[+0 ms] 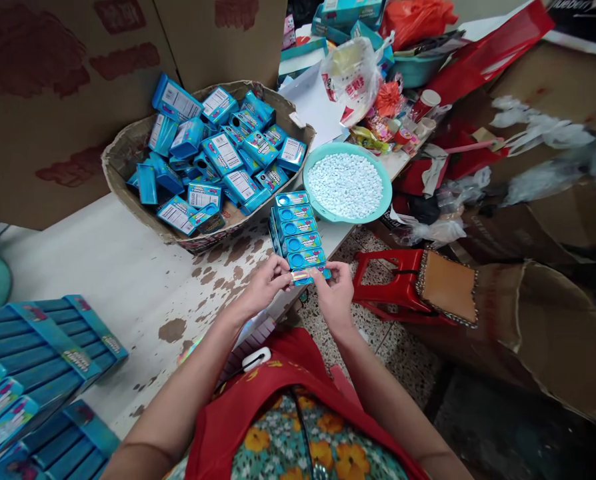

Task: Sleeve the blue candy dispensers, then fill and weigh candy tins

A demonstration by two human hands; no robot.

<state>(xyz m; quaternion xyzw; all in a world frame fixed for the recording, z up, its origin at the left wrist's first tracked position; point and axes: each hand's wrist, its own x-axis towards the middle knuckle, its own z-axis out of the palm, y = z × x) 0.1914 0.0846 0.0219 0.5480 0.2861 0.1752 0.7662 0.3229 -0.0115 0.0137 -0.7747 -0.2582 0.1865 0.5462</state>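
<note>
A row of several small blue candy tins [304, 241] stands at the table edge, each with a round mark on its top. Across the nearest one lies a small shiny, orange-tinted strip [302, 275]. My left hand [269, 283] pinches the strip's left end with closed fingers. At its right end my right hand [335, 290] is closed too, thumb pressed down by the strip and fingers against the nearest tin. Just beyond the row is a turquoise bowl [312, 203] of small white candies [347, 185].
A cut-down cardboard box [123, 193] heaped with blue tins stands at left. Blue display boxes [53, 340] are stacked at lower left. Bags and wrappers [353, 73] crowd the far table. A red stool [388, 283] and an open carton [563, 333] stand on the right.
</note>
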